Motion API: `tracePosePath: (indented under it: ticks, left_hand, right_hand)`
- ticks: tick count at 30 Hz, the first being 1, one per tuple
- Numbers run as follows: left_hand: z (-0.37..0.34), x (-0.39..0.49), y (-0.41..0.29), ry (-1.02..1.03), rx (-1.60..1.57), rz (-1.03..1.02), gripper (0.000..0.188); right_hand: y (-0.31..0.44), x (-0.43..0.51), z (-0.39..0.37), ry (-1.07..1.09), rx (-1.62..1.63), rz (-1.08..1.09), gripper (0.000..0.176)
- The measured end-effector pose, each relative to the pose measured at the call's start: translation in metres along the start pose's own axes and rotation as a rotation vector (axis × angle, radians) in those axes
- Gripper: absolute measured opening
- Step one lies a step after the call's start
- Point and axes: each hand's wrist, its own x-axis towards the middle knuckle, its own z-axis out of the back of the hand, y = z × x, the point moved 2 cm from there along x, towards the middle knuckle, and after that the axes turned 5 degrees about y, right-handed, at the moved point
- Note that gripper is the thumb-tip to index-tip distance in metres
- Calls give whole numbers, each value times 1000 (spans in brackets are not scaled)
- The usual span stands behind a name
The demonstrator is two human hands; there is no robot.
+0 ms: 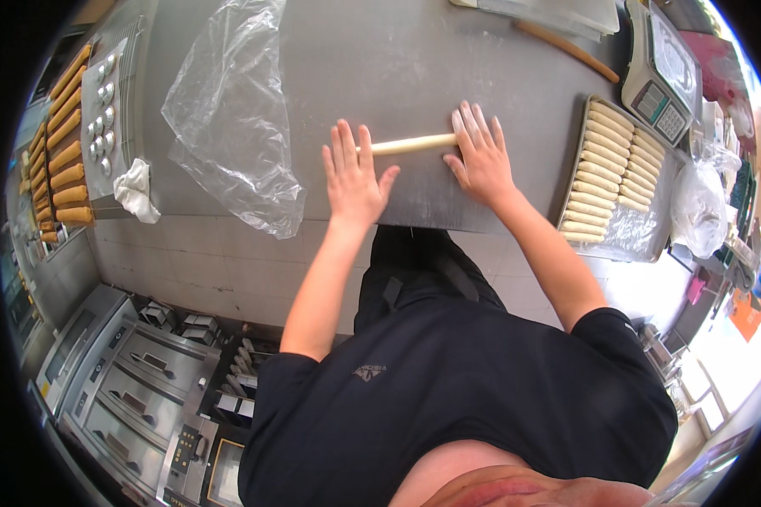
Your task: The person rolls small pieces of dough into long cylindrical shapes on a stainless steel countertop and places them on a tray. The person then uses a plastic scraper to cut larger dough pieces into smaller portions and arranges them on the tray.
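A thin rope of pale dough (412, 145) lies across the metal worktable (380, 76) in front of me. My left hand (353, 177) rests flat over its left end, fingers extended and pointing away from me. Over the right end lies my right hand (480, 152), its fingers spread and dusted with white flour. Both palms face down, and the ends of the rope are partly hidden beneath them. To the right, a metal tray (656, 244) lined with plastic film holds two columns of shaped dough sticks (599, 171).
A clear plastic sheet (234, 120) lies left of my hands. Farther left are a white cloth (136, 190), small foil cups (104, 117) and baked bread sticks (70, 152). A wooden rolling pin (567, 51) and a digital scale (663, 82) stand back right. Deck ovens (146, 380) are lower left.
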Motion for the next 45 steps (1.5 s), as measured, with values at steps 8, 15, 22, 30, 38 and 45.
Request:
tracePosePath:
  ticks: [8, 15, 22, 30, 38, 45]
  left_hand:
    - [-50, -89, -94, 170, -91, -275, 79]
    - [-29, 67, -75, 87, 376, -280, 78]
    - [-42, -19, -85, 122, 155, -168, 79]
    - [-4, 81, -61, 102, 207, -58, 98]
    - [-7, -2, -56, 176, 73, -101, 126]
    - [-13, -18, -45, 129, 39, -76, 133]
  right_hand:
    - [77, -86, -7, 83, 347, 68, 89]
    - [65, 36, -18, -165, 318, 137, 88]
    - [56, -36, -31, 27, 205, 120, 90]
    - [33, 38, -16, -113, 37, -3, 87]
    - [28, -26, -21, 0, 47, 36, 89]
    - [27, -25, -18, -2, 63, -35, 93]
